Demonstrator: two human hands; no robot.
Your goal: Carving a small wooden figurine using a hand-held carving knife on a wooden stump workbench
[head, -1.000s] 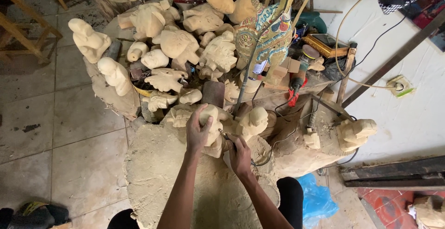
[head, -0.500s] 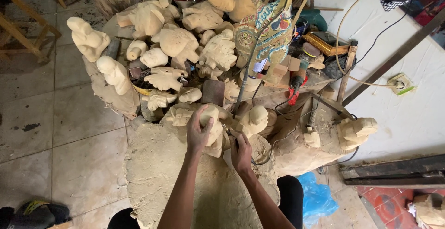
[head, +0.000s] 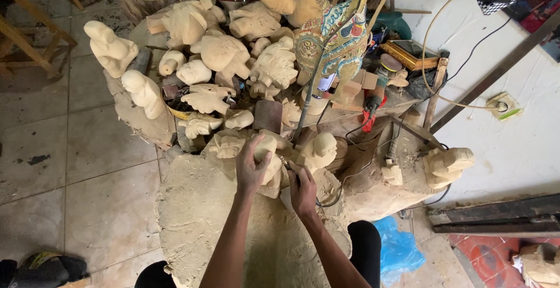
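My left hand [head: 251,170] grips a pale unfinished wooden carving [head: 269,154] that rests on a large rough wooden block [head: 198,218] in front of me. My right hand [head: 303,190] is closed around a small carving tool [head: 287,165] whose tip touches the right side of that carving. The tool's blade is mostly hidden by my fingers. Just right of it stands another small pale figure [head: 321,148].
Several unfinished pale wooden figures [head: 221,55] crowd the stump behind. A painted flat puppet [head: 338,37] stands on sticks. Tools and cables litter a bench [head: 385,101] at right; a blue plastic bag [head: 396,247] lies by my knee. Tiled floor [head: 64,165] spreads left.
My right hand has shifted slightly up and in against the carving. The left hand keeps its grip, and the view has tilted a little.
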